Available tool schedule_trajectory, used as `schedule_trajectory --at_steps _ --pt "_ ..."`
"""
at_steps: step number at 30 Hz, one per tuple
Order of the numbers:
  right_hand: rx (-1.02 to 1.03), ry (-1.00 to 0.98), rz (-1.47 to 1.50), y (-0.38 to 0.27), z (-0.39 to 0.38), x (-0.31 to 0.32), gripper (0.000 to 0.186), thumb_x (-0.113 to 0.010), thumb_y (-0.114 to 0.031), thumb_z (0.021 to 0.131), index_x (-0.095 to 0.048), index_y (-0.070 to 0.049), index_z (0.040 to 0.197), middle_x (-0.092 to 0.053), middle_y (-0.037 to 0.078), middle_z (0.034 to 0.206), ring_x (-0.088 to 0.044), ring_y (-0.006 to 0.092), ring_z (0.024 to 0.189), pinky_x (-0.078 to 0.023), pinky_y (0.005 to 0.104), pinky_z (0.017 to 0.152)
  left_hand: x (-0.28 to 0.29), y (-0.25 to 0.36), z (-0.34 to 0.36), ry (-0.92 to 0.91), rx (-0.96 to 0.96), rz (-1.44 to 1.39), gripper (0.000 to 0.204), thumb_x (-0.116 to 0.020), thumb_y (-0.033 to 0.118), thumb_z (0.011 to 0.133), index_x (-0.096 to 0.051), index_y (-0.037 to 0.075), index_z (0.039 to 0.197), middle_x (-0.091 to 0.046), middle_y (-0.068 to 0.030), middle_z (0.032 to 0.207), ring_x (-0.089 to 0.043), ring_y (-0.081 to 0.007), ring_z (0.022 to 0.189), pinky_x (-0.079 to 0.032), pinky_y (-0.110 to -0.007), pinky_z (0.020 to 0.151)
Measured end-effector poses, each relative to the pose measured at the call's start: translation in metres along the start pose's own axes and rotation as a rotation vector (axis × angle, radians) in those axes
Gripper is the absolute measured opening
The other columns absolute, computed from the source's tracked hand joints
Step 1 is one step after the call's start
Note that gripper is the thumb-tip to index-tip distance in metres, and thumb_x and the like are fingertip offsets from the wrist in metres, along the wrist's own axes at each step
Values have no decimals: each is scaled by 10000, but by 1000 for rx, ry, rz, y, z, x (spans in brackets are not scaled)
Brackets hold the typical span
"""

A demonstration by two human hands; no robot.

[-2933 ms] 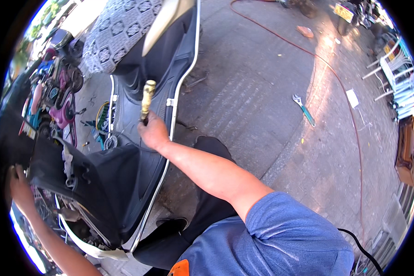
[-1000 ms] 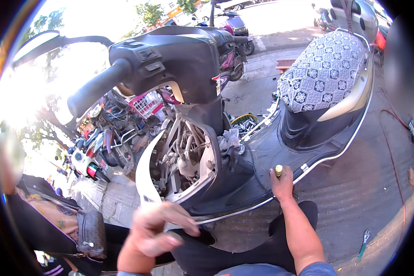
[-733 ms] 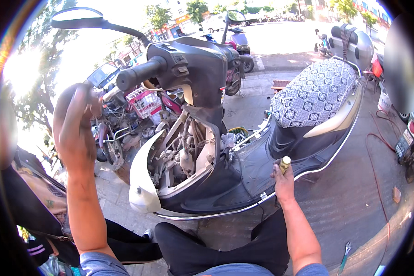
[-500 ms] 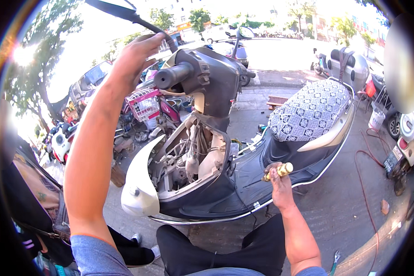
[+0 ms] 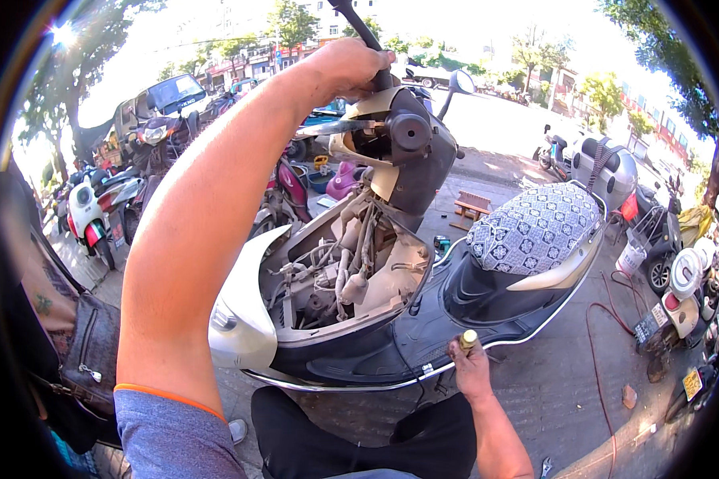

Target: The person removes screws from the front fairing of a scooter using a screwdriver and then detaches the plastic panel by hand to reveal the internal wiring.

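A scooter (image 5: 351, 351) stands in front of me with its front panelling off, so wires and hoses (image 5: 355, 267) show inside. At the top, my left hand (image 5: 351, 68) is closed round the black mirror stem (image 5: 363, 28) on the handlebar; its fingers are partly hidden. Below it, the black handlebar grip (image 5: 411, 132) points end-on toward me. Low over the footboard, my right hand (image 5: 470, 371) holds a screwdriver (image 5: 469, 338) by its yellow handle, the butt end facing up. Its shaft is barely visible. The white front fender (image 5: 248, 311) is near my left forearm.
A patterned cover lies on the seat (image 5: 535, 227). A person with a brown bag (image 5: 92, 351) stands close at left. Parked scooters (image 5: 88, 211) line the left. A red hose (image 5: 595, 375) and a wrench (image 5: 546, 467) lie on the right-hand ground.
My left hand has moved right and closed on the mirror stem. The handlebar has turned, its grip now facing me. My right hand has tilted the screwdriver more upright.
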State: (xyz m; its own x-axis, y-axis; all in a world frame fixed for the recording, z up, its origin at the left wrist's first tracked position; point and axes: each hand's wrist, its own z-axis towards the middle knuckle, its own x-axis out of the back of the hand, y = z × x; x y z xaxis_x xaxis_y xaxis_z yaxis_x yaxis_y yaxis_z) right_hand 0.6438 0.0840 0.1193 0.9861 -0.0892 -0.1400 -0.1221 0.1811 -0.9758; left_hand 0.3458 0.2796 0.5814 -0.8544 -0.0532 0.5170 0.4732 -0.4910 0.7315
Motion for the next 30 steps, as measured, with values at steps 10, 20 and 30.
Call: schedule_trajectory --at_steps 10,20,30 --pt "-349 -706 -807 170 -65 -83 530 -712 -435 1015 -650 -38 1361 -739 221 1255 -689 396 1194 -526 466 1030 4 2 30 -92 -156 -650 478 -550 359 1143 -378 184 734 -335 41 660 -462 -165 675 -574 -443 876" --pt "339 -815 -765 -107 -32 -79 361 -772 -248 956 -690 -54 1249 -748 164 1045 -715 390 971 -581 464 854 -64 39 0 202 -293 -310 557 -627 407 1086 -658 -32 744 -587 -63 573 -618 -228 522 -514 -427 556" --pt "1003 145 -131 -354 49 -114 543 -701 -165 1030 -482 103 1449 -566 194 1397 -558 221 1289 -430 348 1145 -115 24 -20 -584 -334 -1041 436 -541 420 1093 -715 42 1220 -756 -76 1074 -636 -176 894 -478 -333 880"
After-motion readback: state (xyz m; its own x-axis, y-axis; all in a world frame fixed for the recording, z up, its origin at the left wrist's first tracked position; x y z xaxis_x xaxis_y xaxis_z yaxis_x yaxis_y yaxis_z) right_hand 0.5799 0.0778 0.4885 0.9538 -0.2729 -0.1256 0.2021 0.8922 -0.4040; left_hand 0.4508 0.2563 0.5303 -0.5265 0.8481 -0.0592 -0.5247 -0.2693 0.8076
